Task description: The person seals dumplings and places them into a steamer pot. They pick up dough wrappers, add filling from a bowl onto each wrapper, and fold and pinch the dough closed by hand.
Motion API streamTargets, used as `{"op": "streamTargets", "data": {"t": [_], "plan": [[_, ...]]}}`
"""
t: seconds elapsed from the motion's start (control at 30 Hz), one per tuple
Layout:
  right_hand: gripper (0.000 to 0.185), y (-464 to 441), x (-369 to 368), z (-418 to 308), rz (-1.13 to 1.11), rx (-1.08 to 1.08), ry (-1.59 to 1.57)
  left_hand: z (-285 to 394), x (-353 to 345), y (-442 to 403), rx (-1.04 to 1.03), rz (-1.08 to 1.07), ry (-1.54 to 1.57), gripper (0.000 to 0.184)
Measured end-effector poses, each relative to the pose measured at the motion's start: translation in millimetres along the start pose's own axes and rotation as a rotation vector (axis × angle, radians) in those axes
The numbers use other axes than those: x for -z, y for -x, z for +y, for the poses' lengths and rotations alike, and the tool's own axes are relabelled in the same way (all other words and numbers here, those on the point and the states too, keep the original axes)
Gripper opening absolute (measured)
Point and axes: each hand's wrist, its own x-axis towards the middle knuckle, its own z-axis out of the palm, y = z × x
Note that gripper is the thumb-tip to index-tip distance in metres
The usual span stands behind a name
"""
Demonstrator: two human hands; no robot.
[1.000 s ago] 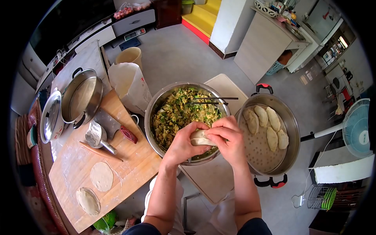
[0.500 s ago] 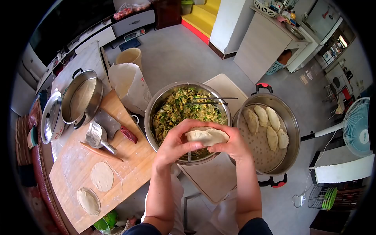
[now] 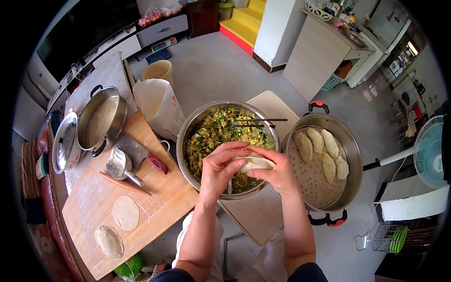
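Between both hands, above the near side of a steel bowl (image 3: pixel 182 155), is a pale dough dumpling (image 3: pixel 257 164). My left hand (image 3: pixel 222 169) closes round its left end, thumb on the near face. At the other end my right hand (image 3: pixel 278 170) pinches the edge between thumb and fingers. Part of the dumpling is hidden behind the fingers. Chopped green and yellow filling (image 3: pixel 213 129) fills the bowl, with dark chopsticks (image 3: pixel 258 123) across its far right and a metal handle (image 3: pixel 229 188) at the near rim. Several shaped dumplings (image 3: pixel 329 167) lie in the steamer pot (image 3: pixel 354 181) at right.
On the wooden board (image 3: pixel 164 207) at left lie a flat dough round (image 3: pixel 126 213), stacked rounds (image 3: pixel 109 242), a rolling pin (image 3: pixel 124 183), a metal scoop (image 3: pixel 118 163) and a cleaver (image 3: pixel 133 149). A steel pan (image 3: pixel 104 117) stands behind. A fan (image 3: pixel 430 152) is at right.
My left hand has shifted slightly right along the dumpling, and the hands are closer together. The whole view has moved a little; the chopsticks and the steamer dumplings stay in place.
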Motion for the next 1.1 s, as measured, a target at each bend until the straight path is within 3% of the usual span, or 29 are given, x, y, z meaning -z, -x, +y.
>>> {"op": "streamTargets", "data": {"t": [0.2,0.23,0.3,0.4,0.43,0.57,0.87,1.1], "plan": [[0.063,-0.7,-3.6,-0.2,-0.018,-0.011,0.060,-1.7,0.4,-2.0,-0.156,0.070,-0.349,0.009],[0.062,-0.8,-4.2,0.7,-0.009,-0.030,0.028,-4.3,2.4,-2.0,-0.188,0.046,-0.404,0.018],[0.060,-1.3,-4.9,2.8,0.009,-0.066,-0.036,-8.5,7.5,-2.9,-0.254,0.000,-0.516,0.042],[0.054,-1.0,-2.8,3.2,0.053,-0.081,-0.276,2.0,1.3,-5.1,-0.164,0.030,-0.005,0.103],[0.053,-2.1,-2.4,0.8,0.037,-0.051,-0.343,0.6,1.0,-8.2,-0.040,0.027,0.167,0.146],[0.051,-0.8,-7.6,-1.4,-0.030,-0.038,-0.560,-20.6,-8.4,-4.1,0.073,-0.140,0.380,0.146],[0.043,1.2,-29.5,-0.1,-0.005,0.066,-0.258,-24.5,-5.6,-4.1,0.060,-0.169,0.495,0.090],[0.036,0.7,-41.7,-2.6,0.084,0.155,-0.012,-24.4,-9.3,-2.8,0.129,-0.131,0.605,0.089]]}}
